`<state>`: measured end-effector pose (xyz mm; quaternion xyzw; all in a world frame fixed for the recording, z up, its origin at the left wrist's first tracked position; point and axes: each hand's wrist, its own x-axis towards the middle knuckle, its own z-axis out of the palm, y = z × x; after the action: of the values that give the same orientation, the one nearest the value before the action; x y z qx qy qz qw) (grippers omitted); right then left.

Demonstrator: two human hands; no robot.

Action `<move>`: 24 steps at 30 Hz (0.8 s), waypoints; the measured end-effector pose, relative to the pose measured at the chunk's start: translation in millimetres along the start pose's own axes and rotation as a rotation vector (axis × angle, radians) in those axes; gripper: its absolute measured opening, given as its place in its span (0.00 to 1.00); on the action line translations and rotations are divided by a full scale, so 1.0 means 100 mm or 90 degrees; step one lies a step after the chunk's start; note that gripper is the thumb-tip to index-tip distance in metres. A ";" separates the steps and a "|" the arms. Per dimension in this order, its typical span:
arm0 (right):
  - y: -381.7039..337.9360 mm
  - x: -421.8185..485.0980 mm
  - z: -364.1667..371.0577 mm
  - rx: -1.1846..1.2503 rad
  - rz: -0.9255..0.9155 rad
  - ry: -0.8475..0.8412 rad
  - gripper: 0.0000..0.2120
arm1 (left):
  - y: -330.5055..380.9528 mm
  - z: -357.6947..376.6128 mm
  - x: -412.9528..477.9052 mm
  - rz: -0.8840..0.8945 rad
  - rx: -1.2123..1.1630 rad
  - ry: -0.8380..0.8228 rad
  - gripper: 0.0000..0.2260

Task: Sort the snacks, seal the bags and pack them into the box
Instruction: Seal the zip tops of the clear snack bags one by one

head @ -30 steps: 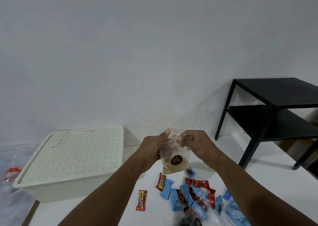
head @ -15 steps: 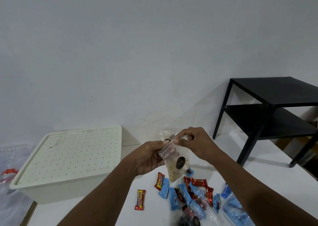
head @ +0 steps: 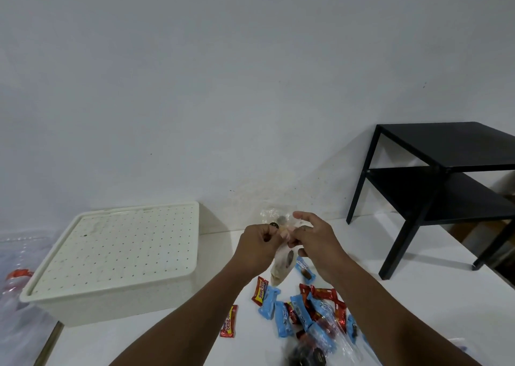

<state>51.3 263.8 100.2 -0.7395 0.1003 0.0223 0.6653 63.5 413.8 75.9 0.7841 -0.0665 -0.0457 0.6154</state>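
My left hand and my right hand both pinch the top of a small clear zip bag that holds pale snacks and bears a dark round label. The bag hangs tilted between the hands, above the white table. Below it lies a pile of loose snacks in blue and red wrappers. A cream box with a dotted lid, closed, stands to the left. A second clear bag lies behind the hands near the wall.
A black side table with a lower shelf stands at the right. Clear plastic bags with dark snacks lie at the bottom edge. Crumpled clear plastic with a red piece sits at far left, beyond the table's edge.
The hands have drawn closer together on the bag's top, and the bag has turned and tilted so its label faces sideways. The view has shifted slightly.
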 end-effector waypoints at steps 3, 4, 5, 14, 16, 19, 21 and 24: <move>0.04 0.03 -0.03 0.040 -0.022 -0.024 0.18 | -0.06 0.02 0.04 -0.015 -0.006 0.015 0.12; 0.06 0.04 -0.04 0.043 -0.029 -0.024 0.18 | -0.06 0.02 0.04 -0.021 -0.015 0.010 0.12; 0.08 0.05 -0.05 0.045 -0.032 -0.021 0.19 | -0.06 0.03 0.05 -0.027 -0.021 0.007 0.12; 0.13 0.15 -0.13 0.165 0.018 0.037 0.16 | -0.11 0.03 0.01 0.002 -0.008 -0.058 0.19; 0.13 0.19 -0.14 0.174 0.030 0.041 0.16 | -0.21 0.06 0.00 0.051 0.104 -0.048 0.14; 0.17 0.24 -0.13 0.160 0.039 0.028 0.15 | -0.30 0.06 0.03 0.097 0.166 0.021 0.05; 0.22 0.28 -0.15 0.107 0.036 0.041 0.17 | -0.37 0.05 0.09 0.056 0.096 0.040 0.09; 0.40 0.35 -0.22 0.028 0.059 0.022 0.20 | -0.48 0.00 0.17 0.000 0.046 0.028 0.07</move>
<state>76.0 233.9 57.9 -0.7195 0.1467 0.0381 0.6777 83.0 422.1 29.6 0.8068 -0.0542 -0.0261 0.5877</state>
